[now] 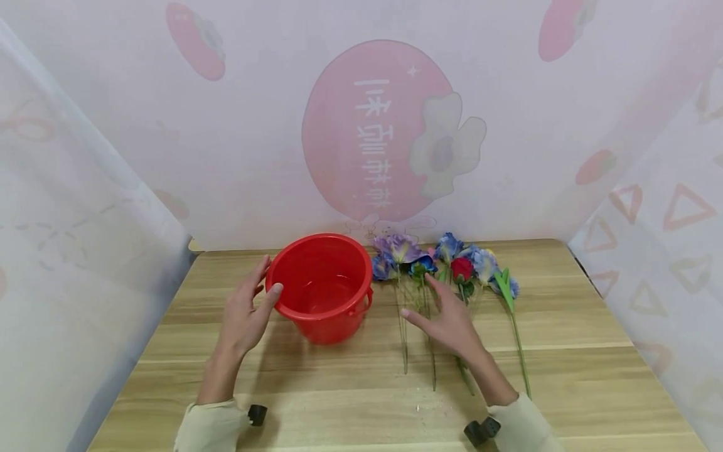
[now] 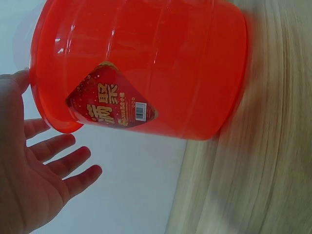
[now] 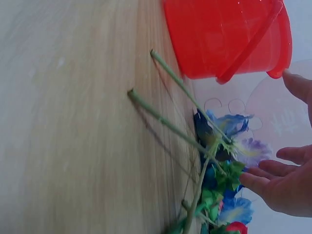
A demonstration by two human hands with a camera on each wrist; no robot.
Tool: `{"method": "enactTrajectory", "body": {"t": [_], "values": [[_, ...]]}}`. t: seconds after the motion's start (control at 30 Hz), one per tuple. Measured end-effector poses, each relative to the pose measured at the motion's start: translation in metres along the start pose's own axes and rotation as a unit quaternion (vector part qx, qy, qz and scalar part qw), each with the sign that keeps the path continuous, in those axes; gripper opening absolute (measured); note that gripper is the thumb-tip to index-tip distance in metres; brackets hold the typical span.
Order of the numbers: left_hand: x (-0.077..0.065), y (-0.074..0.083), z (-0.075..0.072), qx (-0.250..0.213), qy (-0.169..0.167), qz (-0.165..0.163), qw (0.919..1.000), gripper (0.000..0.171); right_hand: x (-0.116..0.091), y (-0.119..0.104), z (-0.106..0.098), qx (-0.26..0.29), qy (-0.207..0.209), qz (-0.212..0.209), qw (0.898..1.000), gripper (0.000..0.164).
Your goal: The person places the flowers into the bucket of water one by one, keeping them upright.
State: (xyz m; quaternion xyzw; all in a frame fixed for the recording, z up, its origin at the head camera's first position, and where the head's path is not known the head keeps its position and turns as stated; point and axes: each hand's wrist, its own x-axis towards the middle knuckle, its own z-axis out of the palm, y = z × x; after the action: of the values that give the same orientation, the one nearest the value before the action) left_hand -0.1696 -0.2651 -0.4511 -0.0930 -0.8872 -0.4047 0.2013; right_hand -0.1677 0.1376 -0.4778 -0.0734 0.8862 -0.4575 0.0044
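Note:
A red plastic bucket [image 1: 330, 326] stands upright on the wooden table, its handle lowered on the right side. My left hand [image 1: 245, 317] is at the bucket's left rim, fingers spread, thumb and fingertips right at the edge. In the left wrist view a diamond label [image 2: 114, 100] shows on the bucket wall. To the right lie artificial flowers: a purple flower [image 1: 402, 248], several blue ones [image 1: 449, 246] and a red rose [image 1: 462, 269]. Over their stems my right hand [image 1: 452, 320] reaches with extended fingers, holding nothing, fingertips close by a blue bloom's green base [image 3: 229, 175].
A green-leaved stem [image 1: 516, 339] lies at the right end of the flowers, pointing toward the table's front. Behind the table [image 1: 570, 370] hangs a pale printed backdrop [image 1: 254, 157], with similar sheets on the left and right sides.

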Motion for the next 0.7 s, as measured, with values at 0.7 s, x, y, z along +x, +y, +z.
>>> {"method": "enactTrajectory", "body": {"t": [0.7], "values": [[-0.002,0.000,0.007,-0.116,-0.011,-0.065,0.9910,0.060,0.033,-0.004,0.018,0.158,-0.022,0.060,0.985,0.060]]}}
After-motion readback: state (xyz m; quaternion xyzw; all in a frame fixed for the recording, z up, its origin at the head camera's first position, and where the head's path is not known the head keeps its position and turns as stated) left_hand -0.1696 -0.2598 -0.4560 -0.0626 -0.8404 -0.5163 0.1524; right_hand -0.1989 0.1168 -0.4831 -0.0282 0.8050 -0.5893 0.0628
